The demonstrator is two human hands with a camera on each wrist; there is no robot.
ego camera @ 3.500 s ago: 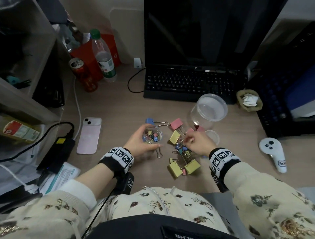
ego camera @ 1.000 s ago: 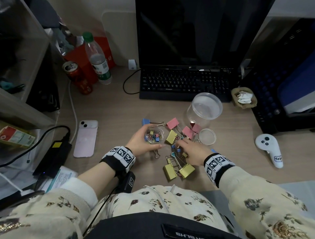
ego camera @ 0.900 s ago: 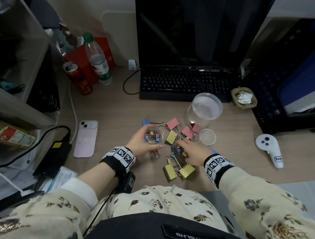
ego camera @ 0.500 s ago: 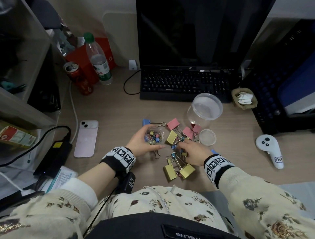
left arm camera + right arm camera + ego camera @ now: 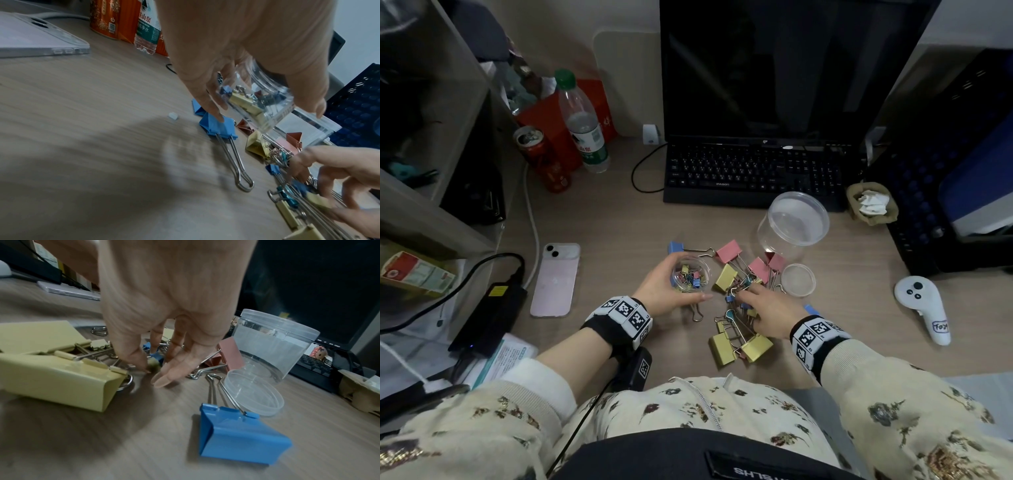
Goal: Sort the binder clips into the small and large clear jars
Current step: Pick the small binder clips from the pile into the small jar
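My left hand [image 5: 664,291] grips the small clear jar [image 5: 690,275], which holds several small clips and stands tilted just above the desk [image 5: 261,104]. My right hand [image 5: 767,305] reaches into the pile of binder clips [image 5: 739,294], where its thumb and a finger pinch a small yellow clip [image 5: 153,365]. The large clear jar [image 5: 792,222] stands open behind the pile, with a clear lid [image 5: 798,280] lying beside it. Large yellow [image 5: 726,277], pink [image 5: 727,251] and blue [image 5: 676,247] clips lie around the pile. Another large blue clip [image 5: 240,434] lies by my right wrist.
A black keyboard [image 5: 750,171] and a monitor stand behind the jars. A pink phone [image 5: 556,279] and a black charger [image 5: 489,315] lie to the left. A can [image 5: 541,154] and a water bottle [image 5: 583,126] stand at the back left, and a white controller [image 5: 923,308] lies to the right.
My right hand has shifted from the far side of the pile to its middle and lowered its fingers onto the small clips. My left hand keeps the small jar in place.
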